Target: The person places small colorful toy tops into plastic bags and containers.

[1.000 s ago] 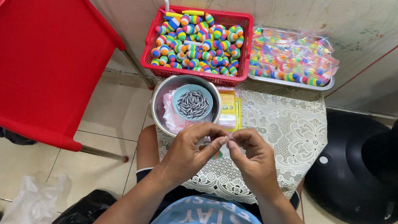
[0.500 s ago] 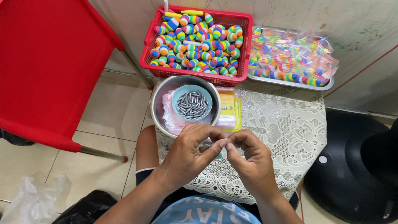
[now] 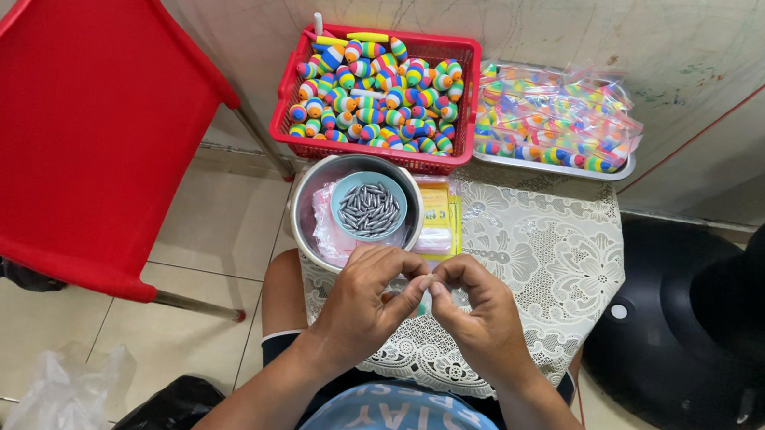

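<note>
1. Barely anything has moved since the earlier frames: your hands hold the same spot at centre frame, fingertips together.
2. Your left hand (image 3: pixel 370 298) is curled, thumb and forefinger pinched at the meeting point.
3. Your right hand (image 3: pixel 479 312) mirrors it, fingers bent in and pinched against the left's tips.
4. Something small sits between those tips, too tiny to make out, so I cannot tell what you are gripping.
5. Both hands hover over the lace cloth (image 3: pixel 553 251), low centre.
6. Just above them sits the metal bowl (image 3: pixel 308 225), with a small blue dish (image 3: pixel 345 201) inside it full of grey slugs (image 3: pixel 370 210).
7. Pink bags (image 3: pixel 329 238) lie in the bowl under the dish.
8. Yellow packets (image 3: pixel 437 218) touch the bowl's right side.
9. Top centre, the red basket (image 3: pixel 369 154) is heaped with striped floats (image 3: pixel 373 97).
10. Right of it, a tray (image 3: pixel 554 165) carries bagged floats (image 3: pixel 555 115).
11. Red chair (image 3: pixel 73 119) fills the left; a black base (image 3: pixel 677 348) sits at right.
</note>
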